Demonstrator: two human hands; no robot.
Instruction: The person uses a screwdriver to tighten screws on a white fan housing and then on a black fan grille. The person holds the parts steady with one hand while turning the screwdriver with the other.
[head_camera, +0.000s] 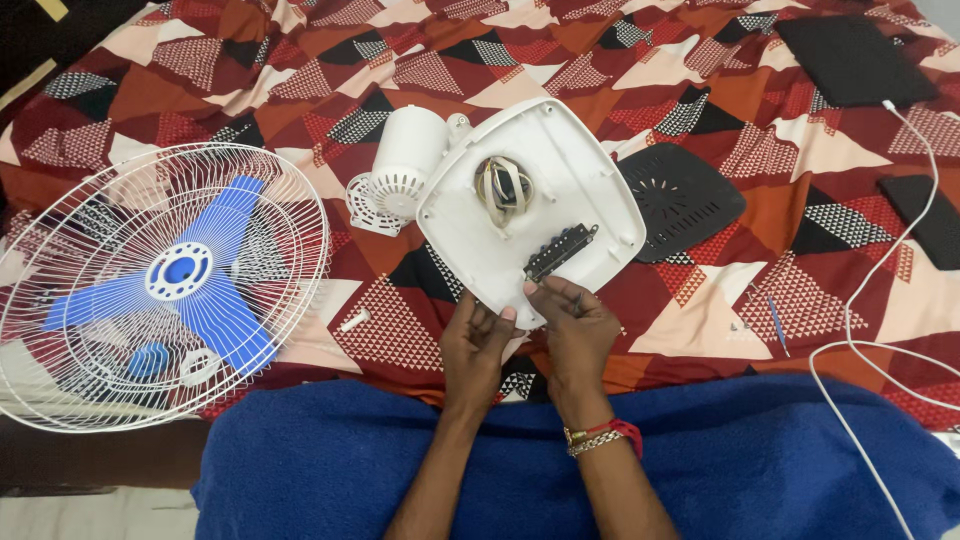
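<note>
A white plastic fan base shell (575, 165) lies upside down on the patterned bedspread, tilted towards me, with coiled wires (503, 186) in its middle and a black switch block (559, 250) near its lower edge. My left hand (478, 345) grips the shell's near corner. My right hand (578, 325) holds the same edge, fingertips touching the switch block. A white fan motor housing (405, 165) rests against the shell's left side.
A white wire fan guard (290, 215) holding blue blades (215, 305) lies at left. A black base cover (683, 198) sits right of the shell. A white cable (880, 270), black flat items (855, 60), a small white peg (354, 320) and a blue blanket (760, 460) are around.
</note>
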